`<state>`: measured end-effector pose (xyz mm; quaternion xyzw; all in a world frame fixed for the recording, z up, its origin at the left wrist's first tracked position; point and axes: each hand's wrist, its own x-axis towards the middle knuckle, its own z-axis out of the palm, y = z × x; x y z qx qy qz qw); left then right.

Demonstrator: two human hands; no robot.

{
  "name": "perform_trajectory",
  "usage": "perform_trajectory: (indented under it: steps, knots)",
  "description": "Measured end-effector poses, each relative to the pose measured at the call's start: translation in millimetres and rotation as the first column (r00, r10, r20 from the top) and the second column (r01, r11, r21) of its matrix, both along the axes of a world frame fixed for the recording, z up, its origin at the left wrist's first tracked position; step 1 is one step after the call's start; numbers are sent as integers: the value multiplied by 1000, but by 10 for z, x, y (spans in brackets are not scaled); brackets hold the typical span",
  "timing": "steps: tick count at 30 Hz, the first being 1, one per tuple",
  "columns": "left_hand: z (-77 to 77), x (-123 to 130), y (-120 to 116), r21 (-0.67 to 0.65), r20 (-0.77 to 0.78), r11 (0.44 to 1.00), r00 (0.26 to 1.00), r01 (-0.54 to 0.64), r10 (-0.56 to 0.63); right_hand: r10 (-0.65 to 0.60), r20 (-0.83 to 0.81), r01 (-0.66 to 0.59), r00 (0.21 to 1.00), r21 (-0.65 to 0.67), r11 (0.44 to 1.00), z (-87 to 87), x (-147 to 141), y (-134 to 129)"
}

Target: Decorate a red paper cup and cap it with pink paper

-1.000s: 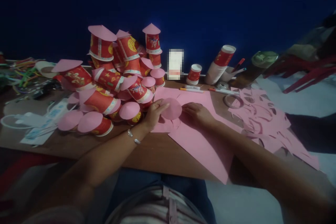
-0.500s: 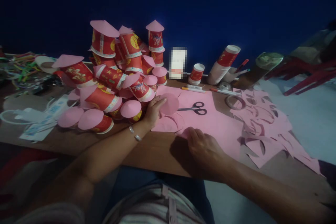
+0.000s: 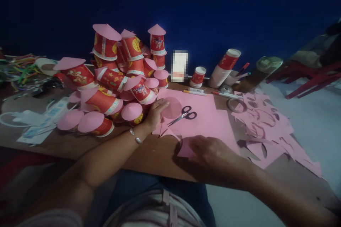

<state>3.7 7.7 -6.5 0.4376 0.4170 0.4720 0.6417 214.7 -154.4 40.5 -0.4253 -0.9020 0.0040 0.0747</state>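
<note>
My left hand (image 3: 156, 112) is closed, pinching a round pink paper disc (image 3: 172, 108) between thumb and fingers. Lower on the right, my right hand (image 3: 206, 149) is closed on a pink paper offcut (image 3: 187, 146) with a curved cut edge; its fingertips are partly hidden and in shadow. Between the hands, black-handled scissors (image 3: 185, 114) lie on the pink paper sheets (image 3: 205, 106), blades pointing down and left. To the left of my left hand stands a pile of red paper cups (image 3: 99, 100) topped with pink paper cones (image 3: 132, 111).
Markers (image 3: 195, 92) lie behind the sheets, near a single cup (image 3: 198, 76) and a leaning stack of cups (image 3: 226, 67). A tape roll (image 3: 236, 105) and heaped pink scraps (image 3: 266, 120) are on the right. A power strip (image 3: 44, 120) lies on the left.
My right hand has pulled the pink offcut down and toward me. The scissors have shifted left and turned, their blades now pointing toward the lower left. My left hand keeps its disc nearly in place.
</note>
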Motion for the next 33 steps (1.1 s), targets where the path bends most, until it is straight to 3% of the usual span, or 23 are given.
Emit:
perform_trajectory:
  steps: [2, 4, 6, 9, 12, 16, 19, 23, 26, 29, 33]
  knots:
    - [39, 13, -18, -1, -10, 1000, 1000, -29, 29, 37, 65, -39, 997, 19, 999, -26, 30, 188]
    - [54, 23, -19, 19, -3, 999, 999, -35, 35, -23, 111, 11, 994, 106, 994, -80, 38, 465]
    - [38, 23, -4, 49, 22, 999, 1000, -5, 4, -3, 103, -13, 995, 159, 987, -148, 21, 758]
    - [-27, 9, 26, 66, 18, 997, 999, 38, -40, 17, 133, -33, 991, 121, 992, -203, -5, 1064]
    - [-84, 1, 43, 51, 4, 996, 997, 74, -74, 4, 284, -25, 959, 70, 997, -158, 57, 1118]
    - [-83, 13, 43, 117, -30, 979, 986, 167, -165, -235, 382, 218, 894, 88, 972, -60, 283, 992]
    - [-46, 12, 35, 188, -214, 946, 951, 263, -222, -344, 413, 348, 843, 67, 935, -32, 420, 943]
    - [-7, 0, 10, 265, -408, 876, 870, 403, -277, -448, 310, 458, 839, 43, 888, -25, 484, 1014]
    - [2, 0, -18, 282, -448, 876, 861, 391, -239, -530, 252, 543, 810, 19, 839, -39, 499, 1130]
    - [-7, 6, -33, 286, -560, 874, 808, 394, -181, -558, 197, 566, 806, 17, 824, -71, 512, 1280]
    - [-37, 22, -13, 366, -698, 777, 703, 513, -135, -605, 83, 594, 792, 125, 795, -76, 506, 1534]
